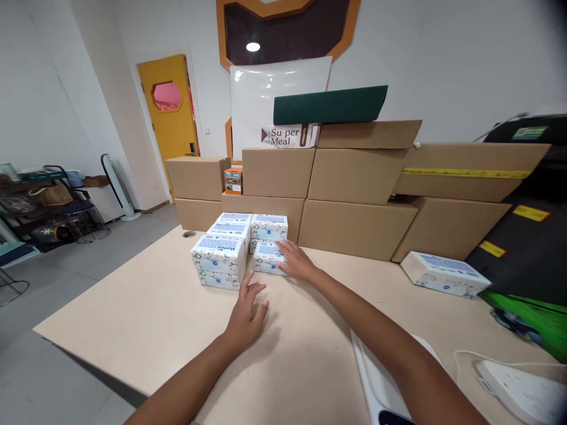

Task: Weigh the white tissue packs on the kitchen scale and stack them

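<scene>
White tissue packs with blue print stand in a block on the table. At its front left, one tissue pack point(217, 251) is stacked on another tissue pack point(219, 279). My right hand point(296, 261) grips the right end of a low tissue pack point(264, 254), its fingers over the top and side. Behind that pack stands a two-high stack with a tissue pack point(269, 226) on top. My left hand point(248, 311) is open and holds nothing, fingers apart. Its index fingertip is at the front left stack's right corner; whether it touches, I cannot tell.
Cardboard boxes point(358, 227) form a wall along the back of the table point(146, 295). Another tissue pack point(443, 274) lies at the right. A tape roll point(189, 234) sits at the left edge. A power strip point(527, 386) and a white tray point(370, 378) are near front right.
</scene>
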A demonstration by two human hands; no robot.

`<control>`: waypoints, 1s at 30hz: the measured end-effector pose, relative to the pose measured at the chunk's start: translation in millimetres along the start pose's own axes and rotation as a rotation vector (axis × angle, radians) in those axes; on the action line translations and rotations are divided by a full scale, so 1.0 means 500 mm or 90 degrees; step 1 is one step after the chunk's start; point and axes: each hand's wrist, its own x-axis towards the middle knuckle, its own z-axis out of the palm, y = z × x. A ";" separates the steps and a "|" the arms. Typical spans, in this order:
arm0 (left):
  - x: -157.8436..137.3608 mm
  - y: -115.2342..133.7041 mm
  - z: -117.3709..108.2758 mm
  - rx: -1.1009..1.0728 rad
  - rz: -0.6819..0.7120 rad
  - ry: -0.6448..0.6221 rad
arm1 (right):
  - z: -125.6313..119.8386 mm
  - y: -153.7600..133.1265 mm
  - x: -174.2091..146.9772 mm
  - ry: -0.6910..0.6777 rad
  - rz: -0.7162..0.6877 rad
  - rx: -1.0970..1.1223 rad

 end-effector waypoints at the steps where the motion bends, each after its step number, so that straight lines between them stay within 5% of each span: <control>1: 0.000 0.001 -0.001 0.001 0.002 0.005 | 0.003 0.001 0.007 -0.009 0.019 -0.005; 11: -0.006 -0.005 0.010 -0.004 0.036 -0.011 | 0.028 -0.013 0.036 -0.086 0.039 -0.030; 30: 0.005 -0.025 0.014 0.006 -0.010 0.003 | 0.021 -0.074 0.040 -0.077 0.068 -0.085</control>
